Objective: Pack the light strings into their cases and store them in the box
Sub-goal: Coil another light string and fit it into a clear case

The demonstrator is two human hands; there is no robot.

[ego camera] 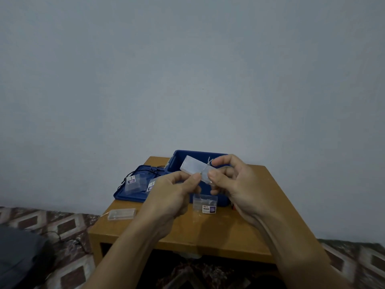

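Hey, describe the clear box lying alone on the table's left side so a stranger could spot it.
Start at the wooden table, then the blue lid on its left. Just in front of that lid, near the table's front-left corner, lies a long clear box. Unlike the clear packets nearby, it carries no printed label and lies alone.

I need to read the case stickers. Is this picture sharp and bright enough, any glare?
Head view: dim, even bluish light, no glare; soft focus, sticker text unreadable; left hand and right hand gripping the light string equally soft.
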